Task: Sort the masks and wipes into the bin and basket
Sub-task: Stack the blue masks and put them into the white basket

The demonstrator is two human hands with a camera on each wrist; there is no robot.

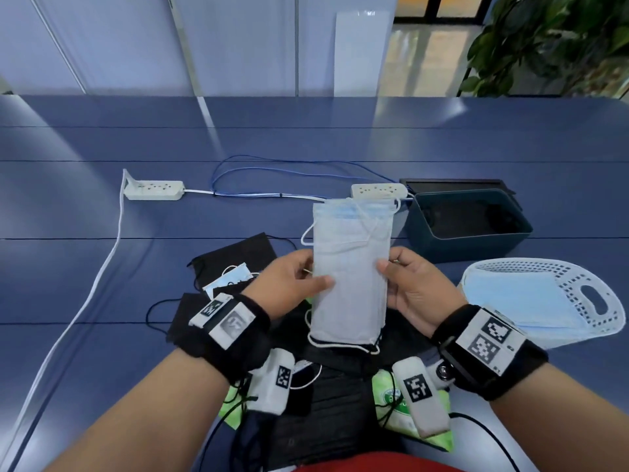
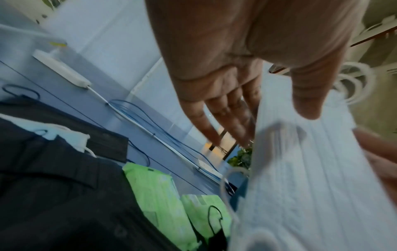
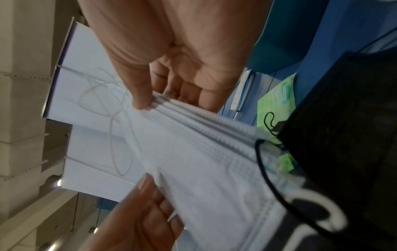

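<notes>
Both hands hold a stack of light blue masks [image 1: 350, 267] upright above the table's near middle. My left hand [image 1: 299, 277] pinches its left edge, thumb on the front. My right hand [image 1: 405, 284] pinches the right edge [image 3: 171, 105], thumb in front and fingers behind. Under them lies a pile of black masks [image 1: 326, 413] with green wipe packs [image 1: 394, 403] partly buried [image 2: 154, 190]. A dark teal bin [image 1: 466, 226] stands at the right. Nearer, a white perforated basket [image 1: 578, 301] holds blue masks [image 1: 510, 298].
Two white power strips [image 1: 153, 190] [image 1: 377, 191] with white and blue cables [image 1: 279, 165] lie across the blue table [image 1: 102, 267] behind the pile. A white cable trails down the left side. More black masks [image 1: 238, 253] spread left of my hands.
</notes>
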